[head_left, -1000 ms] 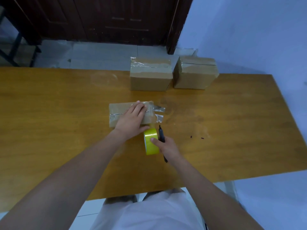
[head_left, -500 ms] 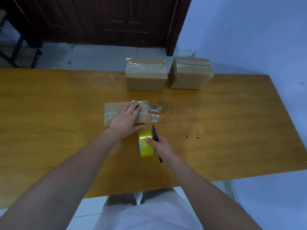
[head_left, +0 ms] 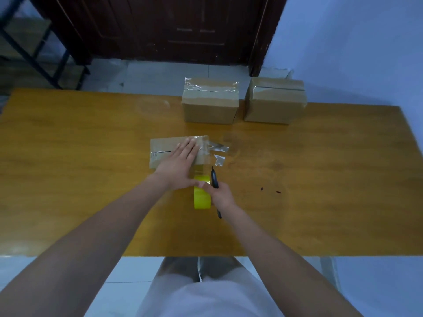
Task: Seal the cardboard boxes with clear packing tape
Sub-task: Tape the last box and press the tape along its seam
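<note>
A small cardboard box [head_left: 163, 149] lies in the middle of the wooden table [head_left: 91, 179]. My left hand [head_left: 177, 164] presses flat on its top with straight fingers. Clear tape [head_left: 217, 152] hangs loose off the box's right end. Just in front of the box stands a yellow roll of tape [head_left: 201, 195], on edge. My right hand [head_left: 219, 193] grips the roll together with a black cutter [head_left: 215, 181], whose tip points toward the box. A strip of clear tape runs from the roll up to the box.
Two taped cardboard boxes stand at the table's far edge, one [head_left: 209, 106] in the centre and one [head_left: 274, 104] to its right. Two small dark specks [head_left: 270, 190] lie on the table to the right. A dark door is behind, a blue wall at right.
Both hands and the roll stay in nearly the same place. My left hand has slid slightly along the box top. The camera view has shifted a little.
</note>
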Tool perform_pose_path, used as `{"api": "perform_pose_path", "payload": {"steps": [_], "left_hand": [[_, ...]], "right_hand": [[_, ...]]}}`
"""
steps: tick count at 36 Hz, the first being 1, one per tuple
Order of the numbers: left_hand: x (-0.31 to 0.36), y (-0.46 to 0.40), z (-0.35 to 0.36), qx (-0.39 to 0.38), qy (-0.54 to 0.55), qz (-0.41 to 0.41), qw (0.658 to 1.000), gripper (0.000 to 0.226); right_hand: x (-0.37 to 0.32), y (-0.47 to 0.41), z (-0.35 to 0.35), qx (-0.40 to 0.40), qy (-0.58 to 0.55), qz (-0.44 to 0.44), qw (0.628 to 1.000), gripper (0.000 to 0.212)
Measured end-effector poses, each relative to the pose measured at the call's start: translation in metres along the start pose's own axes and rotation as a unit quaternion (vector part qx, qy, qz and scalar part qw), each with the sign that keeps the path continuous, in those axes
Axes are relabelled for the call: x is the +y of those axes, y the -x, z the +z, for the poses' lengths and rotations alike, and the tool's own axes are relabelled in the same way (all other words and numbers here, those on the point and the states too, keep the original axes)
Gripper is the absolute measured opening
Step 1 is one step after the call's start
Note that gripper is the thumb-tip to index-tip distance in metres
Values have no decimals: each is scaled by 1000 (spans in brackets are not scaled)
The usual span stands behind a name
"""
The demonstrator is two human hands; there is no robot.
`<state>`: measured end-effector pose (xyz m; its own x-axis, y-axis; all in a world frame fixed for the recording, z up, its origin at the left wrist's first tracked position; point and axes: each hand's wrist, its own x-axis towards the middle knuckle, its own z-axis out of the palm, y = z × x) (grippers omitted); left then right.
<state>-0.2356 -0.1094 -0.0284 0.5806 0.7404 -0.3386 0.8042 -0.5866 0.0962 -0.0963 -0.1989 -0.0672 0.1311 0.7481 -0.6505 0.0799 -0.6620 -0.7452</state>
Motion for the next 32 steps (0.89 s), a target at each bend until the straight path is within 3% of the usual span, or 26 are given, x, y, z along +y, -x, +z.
{"api": "perform_pose_path", "payload": {"steps": [4,9,11,14,16,20,27,32], "left_hand": [[5,-1,-2,-9,-14,-9,1000,125],[9,-1,-4,-25,-53,-21,998,128],[10,-2,-5,-24,-63,-20,998,130],[10,-2,-5,-24,-71,-27,997,132],[12,-1,-7,-29,-75,-31,996,132],[15,0,-9,-32,-83,-35,995,132],[16,1,-10,-35,-74,-40,996,132],[16,1,-8,-34,-82,-40,995,132]], "right_hand": [[1,3,-4,-46,31,4,998,38],[-3,8,-20,-138,69,-6,988,21],[-6,11,-24,-134,51,-16,989,27],[-12,12,-32,-40,84,-75,993,35],[-16,11,-39,-2,217,-125,968,34],[-19,11,-48,0,408,-188,894,21],[-26,11,-56,9,588,-263,765,35],[-31,9,-56,32,617,-276,736,34]]}}
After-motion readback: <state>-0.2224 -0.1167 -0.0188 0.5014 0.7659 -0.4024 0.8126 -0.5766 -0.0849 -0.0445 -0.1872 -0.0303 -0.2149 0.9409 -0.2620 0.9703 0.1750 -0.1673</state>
